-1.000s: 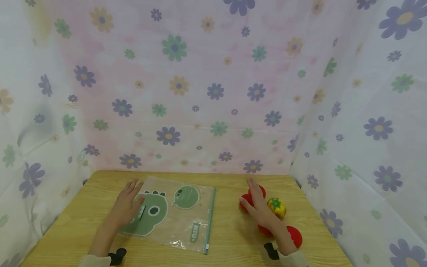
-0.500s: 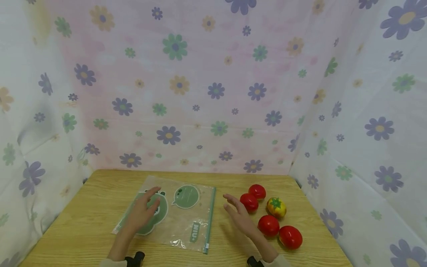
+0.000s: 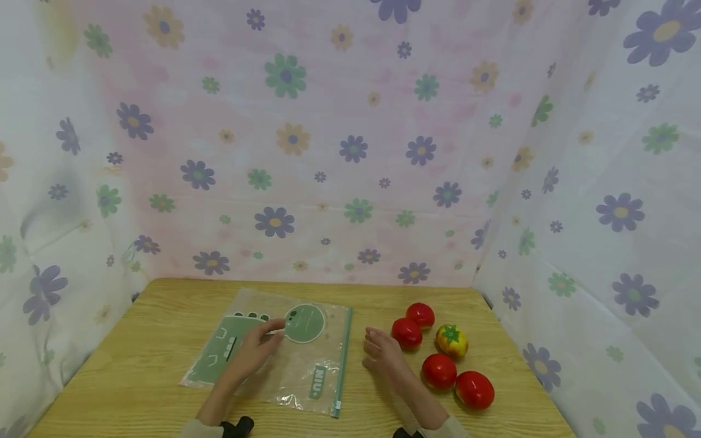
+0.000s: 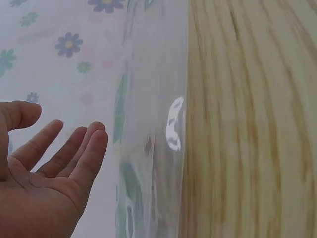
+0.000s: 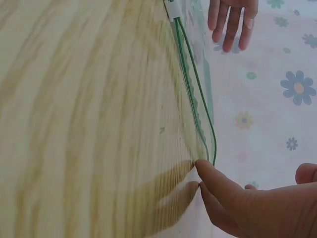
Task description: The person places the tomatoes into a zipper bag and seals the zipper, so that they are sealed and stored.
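Note:
A clear zip bag (image 3: pixel 298 377) with a green dinosaur print lies flat on the wooden table, its green zip edge (image 3: pixel 344 359) towards the right. Over the printed part, my left hand (image 3: pixel 249 358) hovers with loosely bent fingers; the left wrist view shows nothing in its grasp. My right hand (image 3: pixel 387 360) is beside the zip edge, between the bag and the fruits, its fingers loosely curled around nothing. In the right wrist view its fingertips (image 5: pixel 204 166) appear close to the zip; touching cannot be told. A white slider (image 5: pixel 173 9) sits at one zip end.
Several shiny red tomato-like fruits (image 3: pixel 439 371) lie right of my right hand. Among them is a yellow-red fruit (image 3: pixel 452 342) with a green leafy top. Flowered cloth (image 3: pixel 328 243) surrounds the wooden table (image 3: pixel 126 365) at the back and sides.
My left hand has moved right across the bag. The right hand has come left from above the red fruits to beside the zip, its fingers curling more. Bag and fruits stay put.

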`<state>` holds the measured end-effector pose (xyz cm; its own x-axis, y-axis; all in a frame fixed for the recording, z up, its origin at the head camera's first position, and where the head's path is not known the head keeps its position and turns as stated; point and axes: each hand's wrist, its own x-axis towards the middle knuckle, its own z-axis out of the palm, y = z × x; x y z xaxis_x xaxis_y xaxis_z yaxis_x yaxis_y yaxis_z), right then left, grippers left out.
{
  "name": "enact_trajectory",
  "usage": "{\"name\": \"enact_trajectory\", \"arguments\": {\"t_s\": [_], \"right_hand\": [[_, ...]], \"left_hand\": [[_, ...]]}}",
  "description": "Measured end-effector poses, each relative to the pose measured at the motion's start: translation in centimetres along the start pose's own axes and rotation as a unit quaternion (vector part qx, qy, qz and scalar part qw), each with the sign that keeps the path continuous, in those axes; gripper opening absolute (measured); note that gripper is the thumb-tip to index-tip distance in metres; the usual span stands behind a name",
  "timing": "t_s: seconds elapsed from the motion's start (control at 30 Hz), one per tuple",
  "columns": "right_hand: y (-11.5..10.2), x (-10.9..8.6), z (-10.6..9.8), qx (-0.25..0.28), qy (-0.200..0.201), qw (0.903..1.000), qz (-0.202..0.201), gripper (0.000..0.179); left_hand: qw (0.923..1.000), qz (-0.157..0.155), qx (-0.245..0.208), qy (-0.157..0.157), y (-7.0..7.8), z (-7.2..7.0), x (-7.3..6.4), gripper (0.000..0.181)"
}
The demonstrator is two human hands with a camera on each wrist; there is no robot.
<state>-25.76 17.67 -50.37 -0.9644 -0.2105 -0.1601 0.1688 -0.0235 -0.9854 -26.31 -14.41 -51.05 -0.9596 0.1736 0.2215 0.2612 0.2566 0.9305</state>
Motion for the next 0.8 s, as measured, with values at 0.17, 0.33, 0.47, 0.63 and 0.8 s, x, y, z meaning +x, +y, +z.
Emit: {"name": "enact_trajectory", "arguments": {"t_s": [0.17,0.33,0.47,0.63,0.8], "right_hand": [[0.5,0.2,0.0,0.013,-0.023,0.9996,0.001,0.069],[0.8,0.6,0.3,0.041,-0.043,0.9981,0.014,0.068],[0.9,0.8,0.7,0.066,-0.047,0.9965,0.022,0.067],[1.1,1.2,1.1,0.088,-0.042,0.9949,0.027,0.066],[1.0,1.3,1.4,0.099,-0.047,0.9933,0.036,0.064]], "left_hand": [[0.9975,-0.015,-0.053,-0.045,0.0,0.8,0.0,0.040],[0.9959,-0.030,-0.062,-0.059,0.1,1.9,0.0,0.041],[0.9948,-0.034,-0.075,-0.061,0.0,2.8,0.1,0.040],[0.9921,-0.055,-0.098,-0.055,-0.2,3.7,0.3,0.041],[0.9927,-0.050,-0.084,-0.070,0.0,4.2,0.4,0.044]]}}
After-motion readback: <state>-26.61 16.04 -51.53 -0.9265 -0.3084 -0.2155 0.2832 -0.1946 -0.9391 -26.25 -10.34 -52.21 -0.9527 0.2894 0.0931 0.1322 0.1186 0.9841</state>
